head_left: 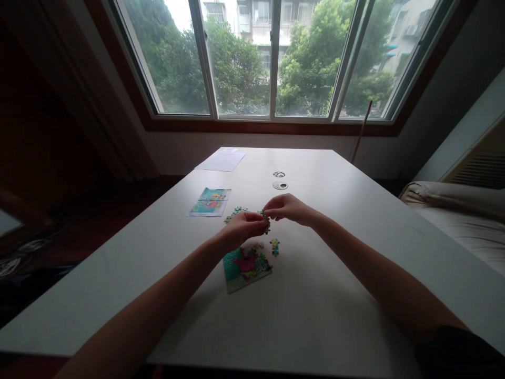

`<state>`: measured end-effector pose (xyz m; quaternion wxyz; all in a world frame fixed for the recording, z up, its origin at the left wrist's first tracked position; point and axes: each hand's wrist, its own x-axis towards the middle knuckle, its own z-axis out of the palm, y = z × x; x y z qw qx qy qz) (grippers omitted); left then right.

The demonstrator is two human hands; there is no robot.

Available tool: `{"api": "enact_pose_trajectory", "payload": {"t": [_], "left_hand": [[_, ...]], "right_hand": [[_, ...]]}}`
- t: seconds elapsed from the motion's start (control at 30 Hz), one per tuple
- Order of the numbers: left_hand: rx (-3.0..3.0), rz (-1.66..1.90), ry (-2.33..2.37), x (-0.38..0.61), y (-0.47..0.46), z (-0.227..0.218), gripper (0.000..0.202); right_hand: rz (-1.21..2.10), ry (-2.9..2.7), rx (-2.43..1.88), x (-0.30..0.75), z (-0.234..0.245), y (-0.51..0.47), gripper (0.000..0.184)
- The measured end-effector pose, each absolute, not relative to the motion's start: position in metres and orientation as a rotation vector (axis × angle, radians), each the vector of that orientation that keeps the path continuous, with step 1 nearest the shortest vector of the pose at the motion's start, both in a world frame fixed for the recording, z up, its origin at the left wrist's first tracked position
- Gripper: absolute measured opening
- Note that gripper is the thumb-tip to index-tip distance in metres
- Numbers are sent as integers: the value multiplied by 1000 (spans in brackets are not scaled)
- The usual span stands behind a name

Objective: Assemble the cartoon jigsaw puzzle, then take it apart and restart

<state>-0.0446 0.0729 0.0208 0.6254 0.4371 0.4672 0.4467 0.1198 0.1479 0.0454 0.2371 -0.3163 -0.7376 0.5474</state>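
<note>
My left hand [245,227] is closed on a small joined cluster of jigsaw puzzle pieces [267,226], held above the table. From the right, my right hand [290,208] pinches at the top of that same cluster with thumb and forefinger. Below them lies a partly assembled jigsaw puzzle [240,271], teal with a pink figure. Its upper right edge is uneven. A few loose joined pieces [275,246] rest to the right of it. More loose pieces [236,212] lie behind my left hand, which partly covers them.
On the white table [335,295], a picture sheet [211,202] in teal and pink lies at the left, with a white paper [221,160] farther back. Two round items [280,186] sit beyond my right hand. A cushioned seat [453,216] stands off the right edge.
</note>
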Motion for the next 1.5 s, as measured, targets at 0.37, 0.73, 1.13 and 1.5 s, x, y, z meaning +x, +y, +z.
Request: {"api": "enact_pose_trajectory", "payload": {"t": [0.37,0.73,1.13,1.5], "left_hand": [[976,1121,1092,-50,77,17,26],[966,1076,995,-48,75,23,30],[882,1140,1033,-49,76,20,16],[878,1148,1051,-49,77,20,14]], "right_hand": [[1575,-2031,-848,123,44,148,28],[1133,-2096,-914,119,36,151,31],[1248,-2019,-894,119,42,148,33],[1469,-1916,-867,117,40,146,27]]}}
